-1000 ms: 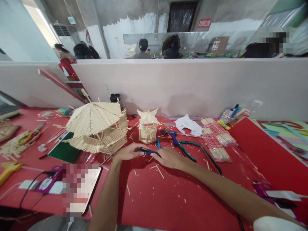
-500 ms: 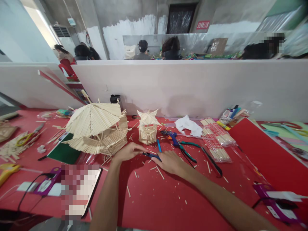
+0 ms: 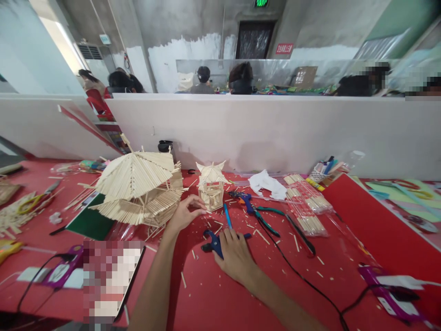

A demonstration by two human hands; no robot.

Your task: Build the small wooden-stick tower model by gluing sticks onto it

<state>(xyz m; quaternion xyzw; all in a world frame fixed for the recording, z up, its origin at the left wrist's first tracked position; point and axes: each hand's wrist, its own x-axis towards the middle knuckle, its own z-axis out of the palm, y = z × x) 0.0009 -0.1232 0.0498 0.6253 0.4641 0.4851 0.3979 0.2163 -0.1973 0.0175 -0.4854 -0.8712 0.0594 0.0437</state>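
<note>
My left hand [image 3: 189, 212] is just left of the small stick pavilion [image 3: 212, 186]. Its fingers are curved, with a gap between thumb and forefinger; a pale stick piece lies by the thumb tip. My right hand [image 3: 236, 255] is wrapped around a dark blue hand tool [image 3: 217, 244] with black tips, low over the table. The palm hides much of this tool, and its exact kind is unclear. A blue pen-like stick [image 3: 227, 215] is just beyond my right fingers. The larger stick pavilion [image 3: 136, 177], with a broad layered roof, is left of my left hand.
A blue glue gun [image 3: 246, 203] and green-handled pliers [image 3: 270, 220] are right of centre. Behind them are a white cloth [image 3: 267, 185] and bagged sticks [image 3: 308, 202]. A tablet [image 3: 117, 285] is at front left. Cut stick bits litter the red table [image 3: 206, 294] below a white partition [image 3: 275, 133].
My right hand has moved nearer to me, and the blue tool has swung away from my left hand. My left hand has lifted its fingers towards the small pavilion. The view has tilted up slightly.
</note>
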